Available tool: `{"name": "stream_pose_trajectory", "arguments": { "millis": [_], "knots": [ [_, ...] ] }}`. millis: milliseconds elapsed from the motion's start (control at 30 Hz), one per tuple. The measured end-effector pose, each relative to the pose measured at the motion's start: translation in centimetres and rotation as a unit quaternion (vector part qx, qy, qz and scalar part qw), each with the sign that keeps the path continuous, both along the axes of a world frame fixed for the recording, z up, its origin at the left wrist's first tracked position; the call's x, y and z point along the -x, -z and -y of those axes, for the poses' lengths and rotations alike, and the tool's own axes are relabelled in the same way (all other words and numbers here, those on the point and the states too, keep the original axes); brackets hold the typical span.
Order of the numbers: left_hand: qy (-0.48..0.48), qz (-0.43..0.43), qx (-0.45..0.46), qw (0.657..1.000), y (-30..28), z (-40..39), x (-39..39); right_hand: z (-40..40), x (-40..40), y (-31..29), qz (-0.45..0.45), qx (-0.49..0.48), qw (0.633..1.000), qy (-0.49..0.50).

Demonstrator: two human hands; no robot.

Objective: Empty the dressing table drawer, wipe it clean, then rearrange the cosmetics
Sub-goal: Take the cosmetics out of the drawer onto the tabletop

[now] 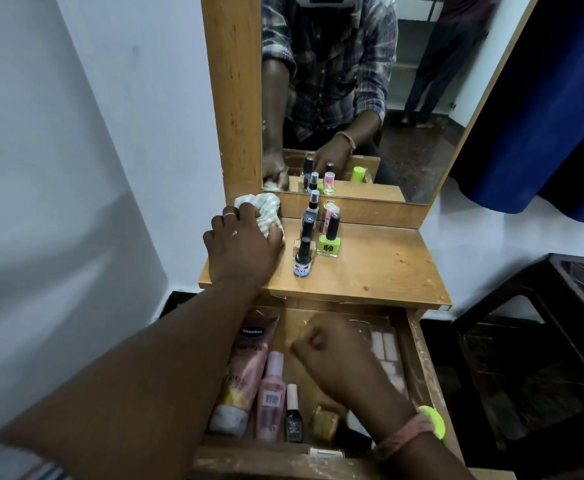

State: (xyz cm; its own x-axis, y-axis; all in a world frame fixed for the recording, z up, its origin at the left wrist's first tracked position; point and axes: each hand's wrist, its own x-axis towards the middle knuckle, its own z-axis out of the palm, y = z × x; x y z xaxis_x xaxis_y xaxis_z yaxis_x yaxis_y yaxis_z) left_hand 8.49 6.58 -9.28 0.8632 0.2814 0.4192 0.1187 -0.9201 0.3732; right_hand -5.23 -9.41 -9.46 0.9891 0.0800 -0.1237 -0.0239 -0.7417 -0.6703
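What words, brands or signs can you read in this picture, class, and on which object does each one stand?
"Vaseline": on the pink tube in the drawer.
"HIVE": on the small dark spray bottle on the table top.
A black logo mark, no letters readable: on the green nail polish bottle.
Blurred, unreadable: lower print on the tube, label on the pink bottle.

cloth (266,209): white, faint grey-green stripes
worktop (380,268): orange-brown wood grain
drawer (422,362): same wood, pale scuffs
tube (245,372): pink, dark blue logo patch, grey cap
lotion bottle (271,396): pale pink
polish, worktop (330,242): lime green, black cap
polish, drawer (294,420): black, white cap
spray bottle (302,258): dark, black cap, blue lettering
curtain (543,109): deep blue
wall (76,133): white
shirt (335,53) (mirror): grey-blue plaid
wrist thread (401,436): faded pink-orange
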Motion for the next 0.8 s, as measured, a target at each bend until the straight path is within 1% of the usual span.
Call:
{"name": "stream_pose_trajectory", "arguments": {
  "millis": [33,100,133,200,267,400,533,600,700,800],
  "knots": [
    [0.000,-0.001,0.001,1.000,-0.1,0.0,0.0,-0.5,0.1,0.7,-0.056,0.030,0.998,-0.024],
    [0.000,0.000,0.002,1.000,-0.1,0.0,0.1,-1.3,0.2,1.7,-0.115,0.065,0.990,-0.042],
    [0.000,0.001,0.002,1.000,-0.1,0.0,0.1,-1.7,0.2,2.1,-0.127,0.073,0.988,-0.045],
    [0.001,0.002,0.000,1.000,-0.1,0.0,0.1,-2.2,0.2,2.4,-0.138,0.058,0.988,-0.039],
    [0.000,0.004,-0.002,1.000,-0.1,0.0,0.0,-2.8,0.4,2.2,-0.148,0.039,0.988,-0.020],
    [-0.001,0.005,0.000,1.000,-0.1,0.0,0.0,-3.8,0.4,2.5,-0.169,0.034,0.985,0.025],
    [0.000,0.004,0.000,1.000,-0.1,0.0,0.0,-3.9,0.2,2.6,-0.216,-0.025,0.974,0.059],
    [-0.002,0.008,0.001,1.000,0.0,0.0,0.0,-3.3,0.1,2.1,-0.226,-0.064,0.970,0.058],
    [-0.003,0.011,0.001,1.000,0.1,-0.1,0.0,-2.1,0.3,0.3,-0.215,-0.119,0.968,0.056],
    [-0.003,0.017,0.006,1.000,0.1,0.0,0.0,-0.1,0.6,-2.4,-0.186,-0.197,0.961,0.049]
  ]
}}
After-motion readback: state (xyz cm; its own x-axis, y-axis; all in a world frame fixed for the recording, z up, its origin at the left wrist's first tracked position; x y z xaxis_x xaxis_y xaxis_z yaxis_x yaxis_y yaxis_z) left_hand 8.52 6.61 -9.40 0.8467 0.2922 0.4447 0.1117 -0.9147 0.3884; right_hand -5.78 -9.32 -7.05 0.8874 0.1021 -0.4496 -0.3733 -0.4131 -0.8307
